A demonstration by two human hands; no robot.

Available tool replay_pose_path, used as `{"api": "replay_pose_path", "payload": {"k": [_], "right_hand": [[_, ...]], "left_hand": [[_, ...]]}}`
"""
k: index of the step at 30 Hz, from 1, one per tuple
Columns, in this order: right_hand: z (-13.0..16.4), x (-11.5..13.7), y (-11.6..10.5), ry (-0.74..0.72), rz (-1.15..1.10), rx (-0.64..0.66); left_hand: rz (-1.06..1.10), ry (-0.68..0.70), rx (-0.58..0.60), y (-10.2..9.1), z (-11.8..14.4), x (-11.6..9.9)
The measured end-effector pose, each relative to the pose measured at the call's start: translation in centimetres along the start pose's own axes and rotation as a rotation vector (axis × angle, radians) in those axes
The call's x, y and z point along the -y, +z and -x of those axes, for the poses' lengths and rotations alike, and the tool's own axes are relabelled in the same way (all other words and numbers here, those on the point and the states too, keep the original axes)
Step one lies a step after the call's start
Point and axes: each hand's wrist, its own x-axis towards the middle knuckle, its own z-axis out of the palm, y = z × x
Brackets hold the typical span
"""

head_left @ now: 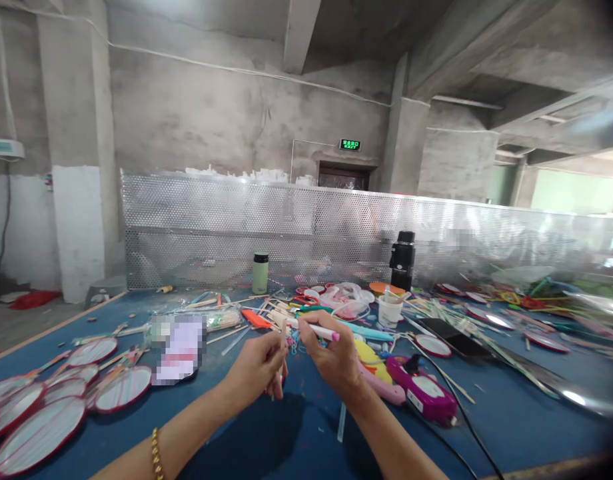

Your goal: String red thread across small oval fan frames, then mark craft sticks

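the left hand (pixel 259 367) is pinching a thin wooden stick (pixel 282 333) upright above the blue bench (pixel 511 413); the right hand (pixel 331 357) is gripping a white pink-capped pen (pixel 320 330) just beside it, near the red-rimmed fans (pixel 121 388).

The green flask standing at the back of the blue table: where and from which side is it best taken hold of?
Probably around the body of the green flask, below its dark cap, coming from the near side. It stands upright and alone, with the perforated metal screen close behind it blocking the far side.
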Motion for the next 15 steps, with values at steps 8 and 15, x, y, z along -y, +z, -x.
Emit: {"api": "replay_pose_path", "payload": {"k": [8,15], "right_hand": [[0.03,-0.24,0.08,-0.02,-0.007,0.009],[0.08,-0.23,0.1,-0.023,-0.015,-0.002]], "left_hand": [[0.008,-0.005,-0.001,0.08,-0.02,-0.11],[-0.011,0.0,0.004,0.01,0.07,-0.12]]}}
